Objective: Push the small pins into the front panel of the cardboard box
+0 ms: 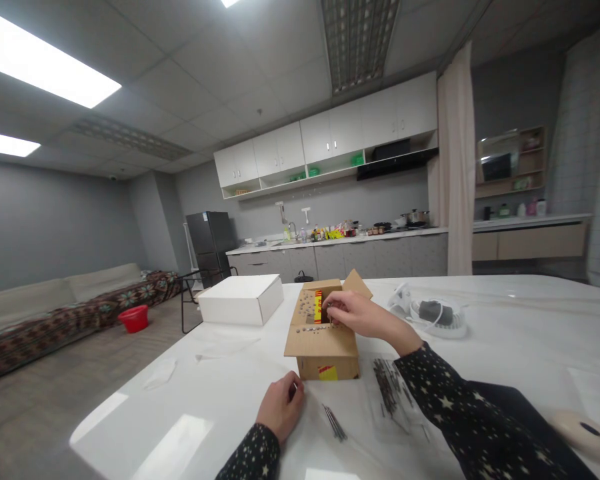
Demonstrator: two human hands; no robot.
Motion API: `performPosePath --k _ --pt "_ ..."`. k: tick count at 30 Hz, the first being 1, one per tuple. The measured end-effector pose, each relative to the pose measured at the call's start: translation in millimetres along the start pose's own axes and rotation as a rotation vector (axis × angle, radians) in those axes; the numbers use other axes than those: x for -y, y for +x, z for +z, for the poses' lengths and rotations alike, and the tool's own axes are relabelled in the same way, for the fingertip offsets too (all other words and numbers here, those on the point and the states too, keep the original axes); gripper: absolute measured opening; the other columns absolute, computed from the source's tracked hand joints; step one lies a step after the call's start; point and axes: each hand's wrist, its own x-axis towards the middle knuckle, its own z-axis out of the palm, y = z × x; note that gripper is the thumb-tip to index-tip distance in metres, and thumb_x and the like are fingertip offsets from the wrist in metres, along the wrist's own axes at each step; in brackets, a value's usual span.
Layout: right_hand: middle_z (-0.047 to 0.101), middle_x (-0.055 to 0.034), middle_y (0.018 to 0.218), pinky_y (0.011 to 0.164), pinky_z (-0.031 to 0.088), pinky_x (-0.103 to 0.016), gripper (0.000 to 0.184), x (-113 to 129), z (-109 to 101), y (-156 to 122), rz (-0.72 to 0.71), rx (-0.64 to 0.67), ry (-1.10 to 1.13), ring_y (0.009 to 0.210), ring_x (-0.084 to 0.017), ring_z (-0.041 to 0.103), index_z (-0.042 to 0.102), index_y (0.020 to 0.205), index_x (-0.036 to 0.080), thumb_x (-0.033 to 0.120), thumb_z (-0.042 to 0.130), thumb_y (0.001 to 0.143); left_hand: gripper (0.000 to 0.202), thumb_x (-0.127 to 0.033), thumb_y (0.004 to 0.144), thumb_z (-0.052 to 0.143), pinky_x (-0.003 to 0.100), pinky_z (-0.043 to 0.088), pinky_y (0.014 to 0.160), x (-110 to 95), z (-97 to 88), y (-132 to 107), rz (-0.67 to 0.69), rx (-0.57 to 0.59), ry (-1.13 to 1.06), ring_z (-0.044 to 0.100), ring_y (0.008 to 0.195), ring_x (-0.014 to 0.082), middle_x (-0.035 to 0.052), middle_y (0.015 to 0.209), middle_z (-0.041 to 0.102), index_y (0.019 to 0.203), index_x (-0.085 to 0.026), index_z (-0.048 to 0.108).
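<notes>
A small brown cardboard box (321,343) stands on the white table (220,393), its flaps open and rows of small metal heads stuck in its top. My right hand (363,317) reaches over the box, fingers pinched on a small thing I cannot make out. My left hand (281,405) rests curled on the table just in front of the box's left corner. A few thin metal nails (334,421) lie loose beside it. A darker heap of nails (391,387) lies on a clear plastic bag right of the box.
A closed white box (240,299) sits at the table's far left edge. A white device with a grey pad (437,315) lies behind my right arm, a tape roll (583,433) at the near right. A kitchen counter, fridge, sofa and red basin stand beyond.
</notes>
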Motion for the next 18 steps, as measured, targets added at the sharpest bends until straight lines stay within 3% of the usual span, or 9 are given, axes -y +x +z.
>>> performPosePath --k 18 --pt "0.071 -0.007 0.086 0.066 0.045 -0.025 0.018 3.7 1.7 -1.2 -0.091 -0.062 -0.038 0.076 -0.018 0.063 0.067 0.09 0.014 0.018 0.05 0.086 0.017 -0.022 0.087 0.042 0.023 0.035 0.061 -2.0 0.3 -2.1 0.027 -0.024 -0.048 0.052 0.063 0.0141 -0.001 0.063 0.056 0.075 -0.019 0.053"
